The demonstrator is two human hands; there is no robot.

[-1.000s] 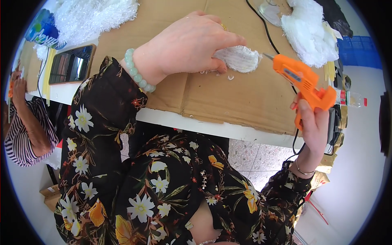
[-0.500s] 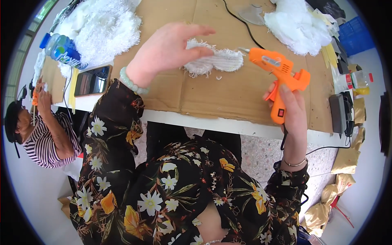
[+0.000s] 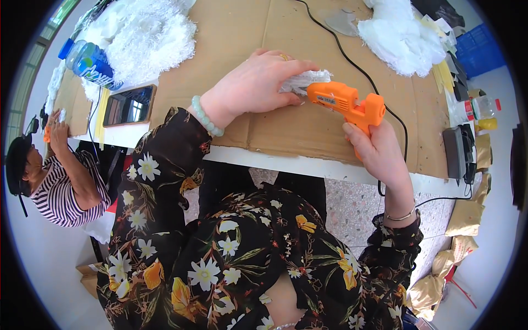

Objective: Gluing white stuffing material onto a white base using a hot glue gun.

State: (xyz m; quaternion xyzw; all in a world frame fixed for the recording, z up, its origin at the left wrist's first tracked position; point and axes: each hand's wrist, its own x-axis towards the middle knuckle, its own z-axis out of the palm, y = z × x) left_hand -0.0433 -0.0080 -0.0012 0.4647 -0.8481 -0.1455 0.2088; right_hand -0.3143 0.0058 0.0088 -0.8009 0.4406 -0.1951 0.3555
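My left hand [image 3: 258, 85] lies palm down on a small white fluffy piece [image 3: 305, 80], pinning it to the brown cardboard sheet [image 3: 286, 129] that covers the table. My right hand [image 3: 377, 148] grips the handle of an orange glue gun [image 3: 346, 102]. The gun's nozzle points left and sits against the fluffy piece, right beside my left fingers. Its black cord [image 3: 352, 60] runs away over the cardboard. Most of the fluffy piece is hidden under my hand.
A heap of white fluffy material [image 3: 148, 38] lies at the far left, another white pile [image 3: 401, 36] at the far right. A plastic bottle [image 3: 88, 63] and a phone [image 3: 129, 104] lie at the left. A person in a striped top [image 3: 52, 187] sits at the left.
The glue gun has moved left until its nozzle meets the fluffy piece. My left hand has closed down over that piece. The view has shifted a little to the right.
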